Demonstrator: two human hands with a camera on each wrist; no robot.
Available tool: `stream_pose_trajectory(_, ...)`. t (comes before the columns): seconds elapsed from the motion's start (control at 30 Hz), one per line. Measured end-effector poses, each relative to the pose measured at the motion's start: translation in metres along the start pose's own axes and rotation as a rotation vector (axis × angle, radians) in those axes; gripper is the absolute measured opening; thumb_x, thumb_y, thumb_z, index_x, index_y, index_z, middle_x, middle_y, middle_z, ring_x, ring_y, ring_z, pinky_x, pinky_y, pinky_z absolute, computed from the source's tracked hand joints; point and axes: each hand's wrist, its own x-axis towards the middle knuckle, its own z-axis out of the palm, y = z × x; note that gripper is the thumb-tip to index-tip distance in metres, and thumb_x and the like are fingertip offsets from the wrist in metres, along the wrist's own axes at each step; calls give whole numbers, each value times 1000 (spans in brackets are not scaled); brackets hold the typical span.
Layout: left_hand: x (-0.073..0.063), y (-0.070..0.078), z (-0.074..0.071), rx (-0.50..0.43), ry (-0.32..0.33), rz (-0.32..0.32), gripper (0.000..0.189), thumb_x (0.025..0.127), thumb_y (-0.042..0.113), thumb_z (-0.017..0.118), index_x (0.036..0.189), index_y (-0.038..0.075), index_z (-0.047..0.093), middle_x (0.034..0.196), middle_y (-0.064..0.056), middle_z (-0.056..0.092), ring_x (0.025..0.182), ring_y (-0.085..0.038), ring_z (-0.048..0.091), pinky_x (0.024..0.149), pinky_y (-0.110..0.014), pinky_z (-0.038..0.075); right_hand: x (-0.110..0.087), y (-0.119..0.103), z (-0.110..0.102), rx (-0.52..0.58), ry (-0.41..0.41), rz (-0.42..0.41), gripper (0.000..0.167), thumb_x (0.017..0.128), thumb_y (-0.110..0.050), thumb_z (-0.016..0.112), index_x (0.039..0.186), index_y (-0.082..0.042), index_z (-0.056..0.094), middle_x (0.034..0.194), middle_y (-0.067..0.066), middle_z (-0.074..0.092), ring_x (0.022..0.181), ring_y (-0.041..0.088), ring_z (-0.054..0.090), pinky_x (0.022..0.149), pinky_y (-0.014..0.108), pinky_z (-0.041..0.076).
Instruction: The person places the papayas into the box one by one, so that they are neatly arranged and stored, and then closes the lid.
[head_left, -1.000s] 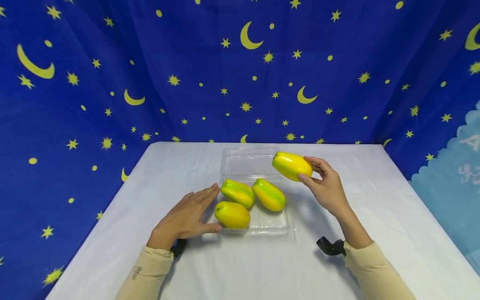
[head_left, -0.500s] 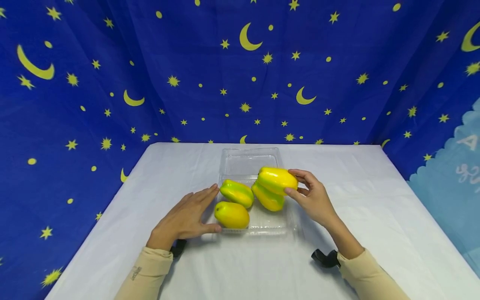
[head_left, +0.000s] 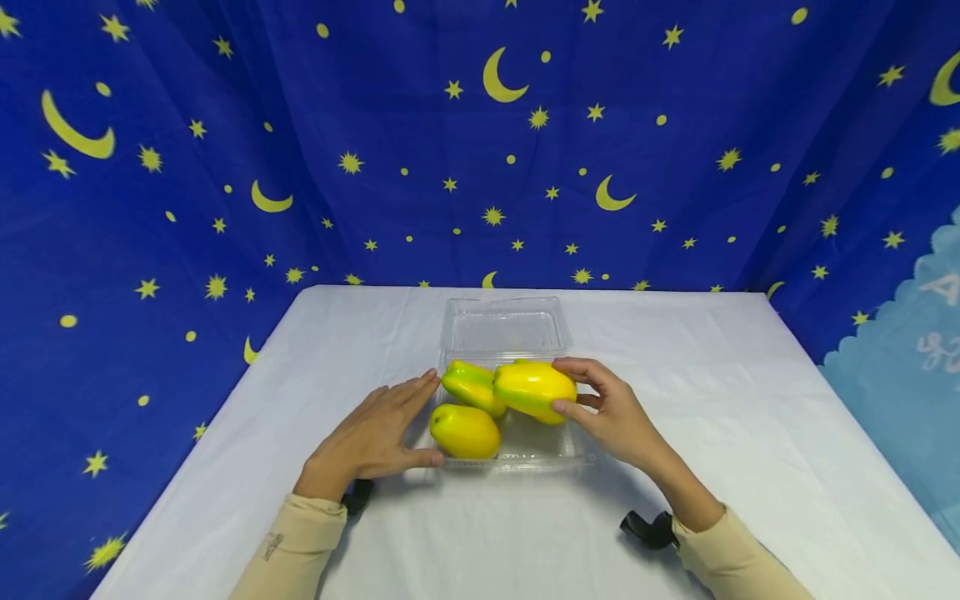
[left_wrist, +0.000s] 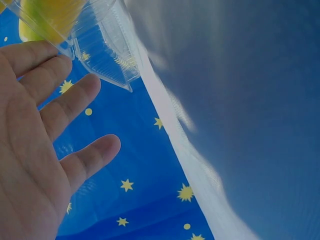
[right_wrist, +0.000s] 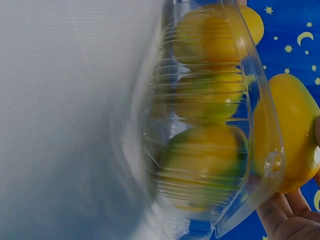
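Observation:
My right hand (head_left: pixel 618 412) grips a glossy yellow-green papaya (head_left: pixel 531 387) between thumb and fingers, over the right part of a clear plastic clamshell box (head_left: pixel 536 454). In the right wrist view the held papaya (right_wrist: pixel 290 135) appears beyond the box's ribbed wall (right_wrist: pixel 265 115). Inside the box, one papaya (head_left: pixel 465 432) lies at the front left and another (head_left: pixel 467 383) behind it. A third is mostly hidden beneath the held one. My left hand (head_left: pixel 375 429) is spread at the box's left side, fingertips right at its edge; the left wrist view shows its straight fingers (left_wrist: pixel 75 107).
The box's lid (head_left: pixel 506 327) lies folded back toward the rear of the white-covered table (head_left: pixel 360 333). A blue cloth (head_left: pixel 420 125) with yellow moons and stars hangs behind and at the sides. Black wrist camera mounts (head_left: pixel 648 530) sit at both cuffs.
My right hand has carried the papaya left and down, from right of the lid to over the box, where it now covers most of another papaya. The left hand has stayed put.

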Motion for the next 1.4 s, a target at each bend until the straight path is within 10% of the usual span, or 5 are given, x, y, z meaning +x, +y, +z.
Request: stream_pose_trajectory(1.4, 0, 0, -2, 11, -10, 3, 109, 81, 82, 56, 162, 18, 19, 168, -1, 20, 152, -29, 30, 121, -57, 28, -7, -4, 5, -318, -256, -42, 59, 78, -28, 86, 129, -24, 56, 124, -9, 60, 107, 10, 62, 92, 32, 58)
